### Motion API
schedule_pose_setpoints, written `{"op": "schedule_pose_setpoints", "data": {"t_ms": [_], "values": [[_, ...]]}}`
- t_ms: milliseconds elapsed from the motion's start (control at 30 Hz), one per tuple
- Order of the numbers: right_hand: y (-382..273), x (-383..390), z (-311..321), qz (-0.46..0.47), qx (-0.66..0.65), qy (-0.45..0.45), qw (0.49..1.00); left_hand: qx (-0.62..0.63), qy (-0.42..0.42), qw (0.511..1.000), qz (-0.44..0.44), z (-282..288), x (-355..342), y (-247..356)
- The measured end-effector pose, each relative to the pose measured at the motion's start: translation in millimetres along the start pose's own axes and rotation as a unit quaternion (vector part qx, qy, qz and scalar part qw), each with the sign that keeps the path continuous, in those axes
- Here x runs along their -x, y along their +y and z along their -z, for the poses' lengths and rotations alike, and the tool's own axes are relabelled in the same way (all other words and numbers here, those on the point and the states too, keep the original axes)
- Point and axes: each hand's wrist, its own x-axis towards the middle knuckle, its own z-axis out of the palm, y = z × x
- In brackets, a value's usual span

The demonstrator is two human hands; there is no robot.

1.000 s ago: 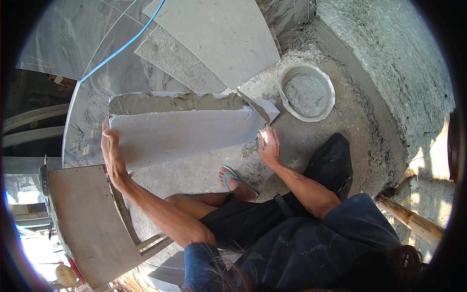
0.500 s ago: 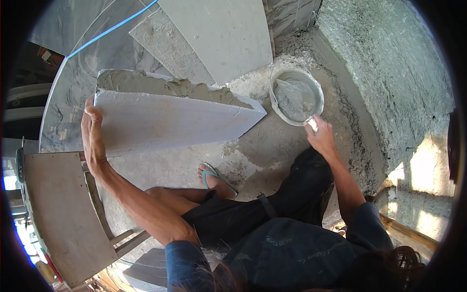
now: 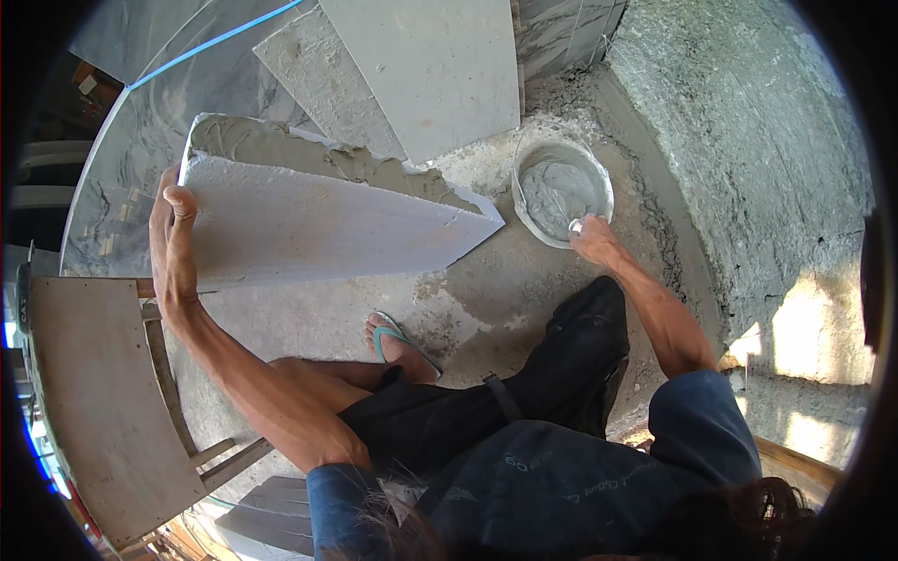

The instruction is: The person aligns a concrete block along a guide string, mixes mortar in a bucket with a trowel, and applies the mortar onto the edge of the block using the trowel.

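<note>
A long white block, tapering to a point on the right, is tilted on the floor with grey mortar spread along its upper face. My left hand grips the block's left end, thumb on the near face and fingers behind the edge. To the right stands a bucket of wet grey mortar. My right hand is closed round the pale handle of a trowel at the bucket's near rim. The trowel's blade is hard to make out in the mortar.
Grey slabs lie beyond the block, near a blue hose. A rough plastered wall rises on the right. A wooden stool stands at my left. My sandalled foot rests on the floor before me.
My right hand has moved slightly left and turned the trowel; the blade, visible earlier, has sunk into the mortar. The left hand keeps hold of the block, and the view has shifted a little.
</note>
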Motion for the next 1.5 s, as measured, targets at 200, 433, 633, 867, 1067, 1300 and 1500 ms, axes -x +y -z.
{"op": "schedule_pose_setpoints", "data": {"t_ms": [200, 433, 633, 867, 1067, 1300, 1500], "values": [[-7.3, 43.6, 41.7, -0.255, -0.503, -0.169, 0.808, 0.011, -0.034, 0.999, -0.015, 8.7, -3.3, -21.8], [-18.3, 71.9, 8.5, -0.216, -0.647, -0.087, 0.726, 0.081, 0.008, 0.995, 0.06, 5.5, 0.1, -25.2], [-58.1, 60.8, -41.0, -0.114, -0.647, 0.031, 0.753, 0.123, 0.016, 0.991, 0.042, 12.7, -26.3, -68.6], [-150.5, 21.8, -112.7, -0.014, -0.521, 0.208, 0.828, 0.141, 0.021, 0.986, 0.086, 23.6, -35.8, -113.9], [-168.5, 19.4, -138.3, 0.027, -0.4, 0.226, 0.888, 0.149, 0.06, 0.978, 0.13, 21.7, -44.3, -141.3], [-165.7, 74.9, -103.8, 0.041, -0.434, 0.125, 0.891, 0.13, 0.048, 0.984, 0.113, 33.6, -47.3, -147.5], [-175.3, 46.9, -115.0, -0.084, -0.504, 0.237, 0.826, 0.153, 0.06, 0.979, 0.119, 37.4, -44.3, -167.7]]}}
